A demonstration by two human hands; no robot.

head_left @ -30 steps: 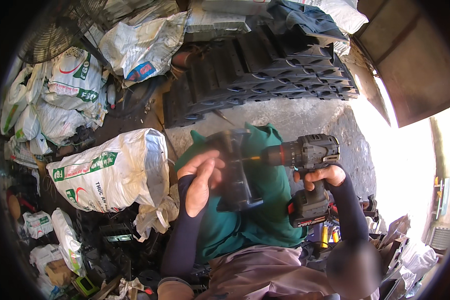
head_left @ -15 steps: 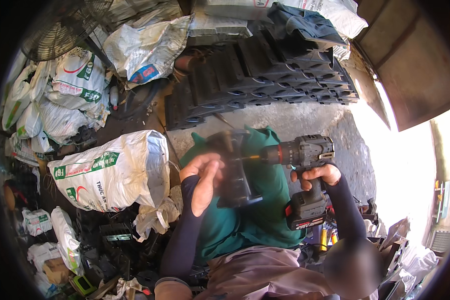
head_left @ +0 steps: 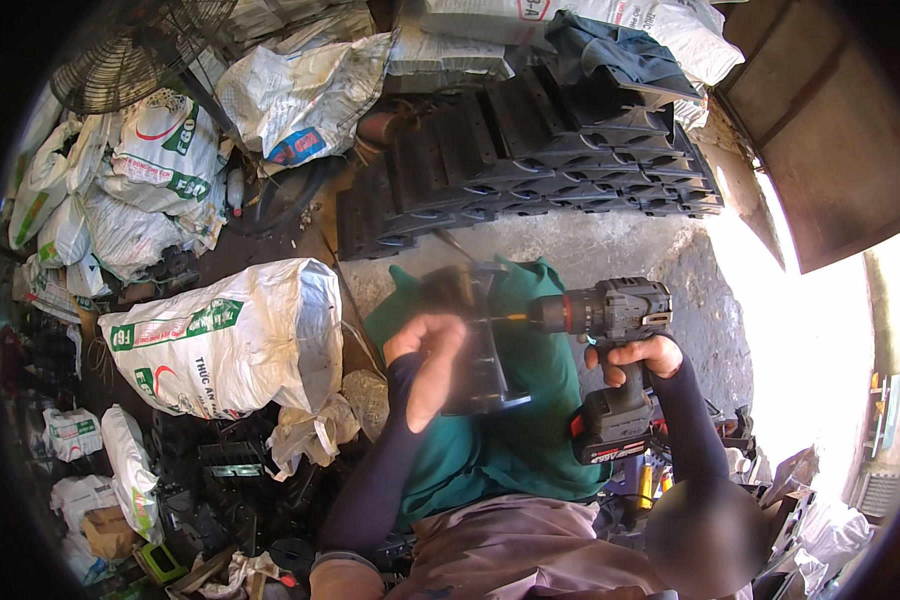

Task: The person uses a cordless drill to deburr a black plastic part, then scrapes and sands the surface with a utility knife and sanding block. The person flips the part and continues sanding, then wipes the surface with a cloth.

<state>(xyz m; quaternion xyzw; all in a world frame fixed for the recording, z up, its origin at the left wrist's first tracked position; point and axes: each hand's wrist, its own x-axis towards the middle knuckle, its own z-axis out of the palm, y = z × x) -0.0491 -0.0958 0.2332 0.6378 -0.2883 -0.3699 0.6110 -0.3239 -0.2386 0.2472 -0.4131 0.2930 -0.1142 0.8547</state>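
My right hand (head_left: pixel 648 358) is wrapped round the grip of a black cordless drill (head_left: pixel 618 308) with a red ring behind its chuck. Its gold-coloured bit points left and meets or nearly meets the edge of a black plastic part (head_left: pixel 482 375); exact contact is hard to make out. That part stands on edge above my green-covered lap (head_left: pixel 545 400), its upper portion smeared by motion. Against its left side is my left hand (head_left: pixel 430 368), fingers curled and blurred at the part, steadying it. Some of those fingertips are hidden.
Stacked black plastic parts (head_left: pixel 530 150) lie ahead on the concrete floor, a dark cloth (head_left: pixel 620 55) on top. A white woven sack (head_left: pixel 220 340) lies to the left with its mouth toward me. More sacks (head_left: pixel 160 150) and a fan (head_left: pixel 130 50) are far left. A brown metal panel (head_left: pixel 830 140) stands right.
My left hand has shifted a little to the right and up along the black plastic part, which has turned slightly. The drill stays almost in place beside it.
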